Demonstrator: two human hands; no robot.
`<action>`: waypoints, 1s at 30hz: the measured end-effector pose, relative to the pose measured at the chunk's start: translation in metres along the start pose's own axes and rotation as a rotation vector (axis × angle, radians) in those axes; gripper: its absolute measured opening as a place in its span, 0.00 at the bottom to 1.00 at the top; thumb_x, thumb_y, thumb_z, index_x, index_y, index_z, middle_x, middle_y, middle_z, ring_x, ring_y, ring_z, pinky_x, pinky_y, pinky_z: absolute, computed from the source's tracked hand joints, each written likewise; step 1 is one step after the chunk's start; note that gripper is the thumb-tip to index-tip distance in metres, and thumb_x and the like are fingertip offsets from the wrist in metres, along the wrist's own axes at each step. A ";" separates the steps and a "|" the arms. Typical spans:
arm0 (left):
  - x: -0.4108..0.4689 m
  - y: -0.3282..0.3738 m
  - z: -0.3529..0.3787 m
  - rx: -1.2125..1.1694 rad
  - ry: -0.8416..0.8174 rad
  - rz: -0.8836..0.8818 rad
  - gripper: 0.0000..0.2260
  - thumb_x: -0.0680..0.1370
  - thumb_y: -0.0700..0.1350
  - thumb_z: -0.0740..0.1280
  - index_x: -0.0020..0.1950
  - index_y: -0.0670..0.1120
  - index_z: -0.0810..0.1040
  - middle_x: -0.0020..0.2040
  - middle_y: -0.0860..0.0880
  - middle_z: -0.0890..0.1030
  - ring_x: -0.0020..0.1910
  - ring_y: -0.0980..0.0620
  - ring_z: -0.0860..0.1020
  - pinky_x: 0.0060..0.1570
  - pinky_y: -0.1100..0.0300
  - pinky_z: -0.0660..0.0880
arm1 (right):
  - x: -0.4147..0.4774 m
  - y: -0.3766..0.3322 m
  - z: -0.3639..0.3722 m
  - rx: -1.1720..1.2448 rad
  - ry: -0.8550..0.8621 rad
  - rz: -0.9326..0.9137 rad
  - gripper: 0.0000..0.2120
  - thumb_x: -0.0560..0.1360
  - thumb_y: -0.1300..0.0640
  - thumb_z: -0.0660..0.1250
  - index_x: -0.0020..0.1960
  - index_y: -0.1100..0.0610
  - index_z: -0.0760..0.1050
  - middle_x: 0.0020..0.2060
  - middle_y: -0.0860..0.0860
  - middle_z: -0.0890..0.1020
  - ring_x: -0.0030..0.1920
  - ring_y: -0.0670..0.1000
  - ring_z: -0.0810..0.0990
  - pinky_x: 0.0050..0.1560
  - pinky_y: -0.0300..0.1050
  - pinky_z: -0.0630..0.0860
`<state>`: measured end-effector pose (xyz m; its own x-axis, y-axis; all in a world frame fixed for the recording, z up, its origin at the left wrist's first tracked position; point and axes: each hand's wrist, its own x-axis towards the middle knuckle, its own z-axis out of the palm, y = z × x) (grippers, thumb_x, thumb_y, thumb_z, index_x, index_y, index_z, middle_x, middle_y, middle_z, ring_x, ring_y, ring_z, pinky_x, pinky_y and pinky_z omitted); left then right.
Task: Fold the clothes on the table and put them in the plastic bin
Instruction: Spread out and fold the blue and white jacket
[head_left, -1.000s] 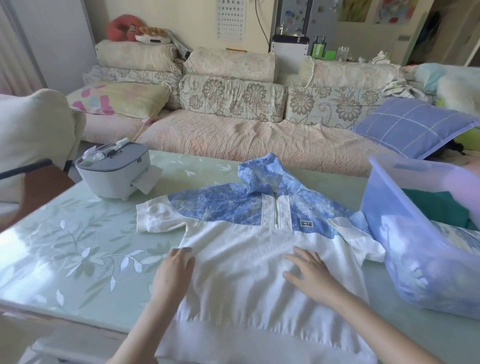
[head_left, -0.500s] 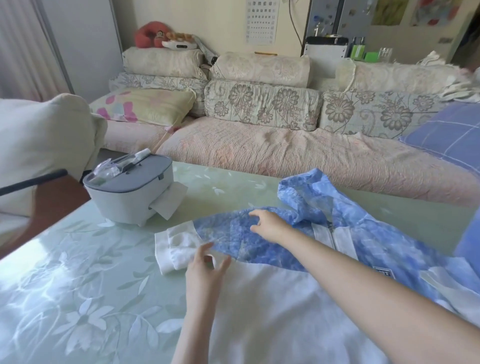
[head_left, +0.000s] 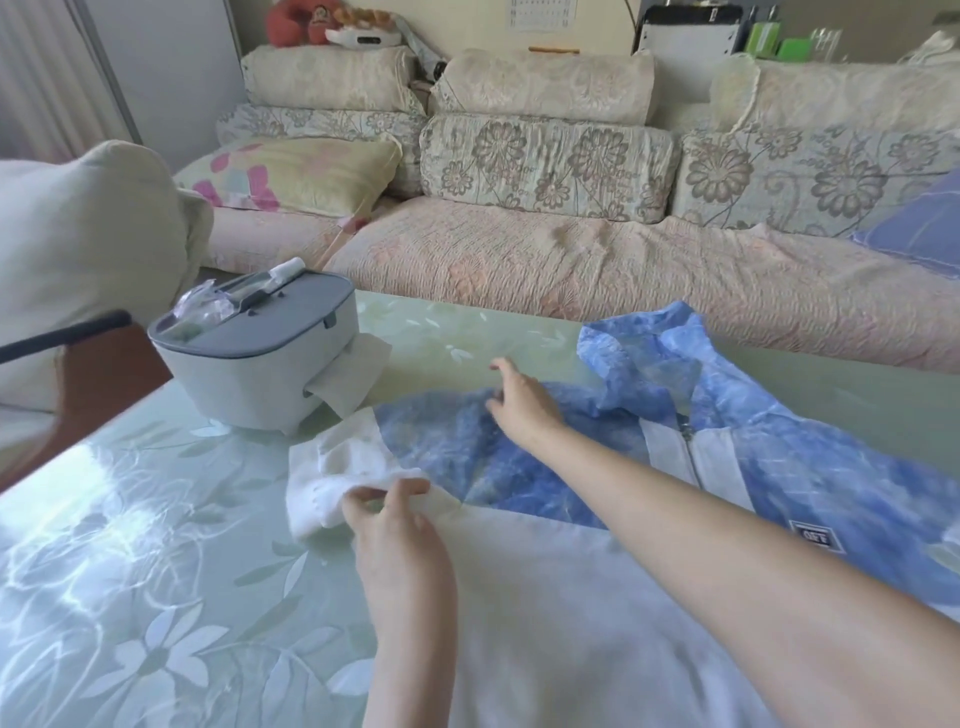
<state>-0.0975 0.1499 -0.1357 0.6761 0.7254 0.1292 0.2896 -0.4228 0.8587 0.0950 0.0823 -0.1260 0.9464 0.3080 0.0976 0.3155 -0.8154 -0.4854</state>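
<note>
Since then, left hand (head_left: 400, 535) now pinching shirt (head_left: 561, 613) sleeve; chest label (head_left: 816, 535) unreadable

**Around the room**

A grey tissue box (head_left: 254, 358) with a darker lid stands on the glass desk (head_left: 130, 571), a white tissue (head_left: 350, 379) hanging from its side slot. Behind the desk runs a sofa (head_left: 597, 270) under a pink quilted cover, backed by floral cushions (head_left: 545, 166). A yellow pillow (head_left: 296, 174) with pink flowers lies at its left end, and a red plush toy (head_left: 293, 23) sits on top.
</note>
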 end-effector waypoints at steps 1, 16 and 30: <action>0.002 -0.003 0.000 0.026 -0.002 -0.020 0.17 0.74 0.31 0.57 0.55 0.48 0.77 0.60 0.48 0.63 0.44 0.49 0.72 0.47 0.59 0.68 | -0.006 0.001 0.000 0.054 -0.073 -0.019 0.27 0.78 0.57 0.62 0.74 0.51 0.57 0.60 0.53 0.77 0.56 0.57 0.77 0.52 0.50 0.74; -0.045 0.007 0.050 0.644 -0.621 0.445 0.45 0.59 0.71 0.29 0.76 0.60 0.41 0.77 0.50 0.37 0.75 0.50 0.35 0.73 0.49 0.40 | -0.137 0.135 -0.061 -0.170 -0.271 -0.104 0.29 0.81 0.43 0.53 0.77 0.48 0.47 0.77 0.47 0.43 0.76 0.45 0.40 0.73 0.42 0.39; -0.040 0.013 0.046 0.762 -0.689 0.379 0.48 0.55 0.78 0.28 0.74 0.64 0.36 0.73 0.56 0.29 0.68 0.57 0.27 0.70 0.42 0.35 | -0.026 0.116 -0.072 -0.313 -0.341 -0.031 0.26 0.82 0.44 0.49 0.77 0.48 0.49 0.77 0.47 0.48 0.77 0.50 0.48 0.73 0.50 0.52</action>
<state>-0.0898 0.0908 -0.1524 0.9751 0.1181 -0.1879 0.1652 -0.9516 0.2592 0.1121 -0.0551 -0.1219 0.8755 0.4355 -0.2093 0.3986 -0.8958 -0.1964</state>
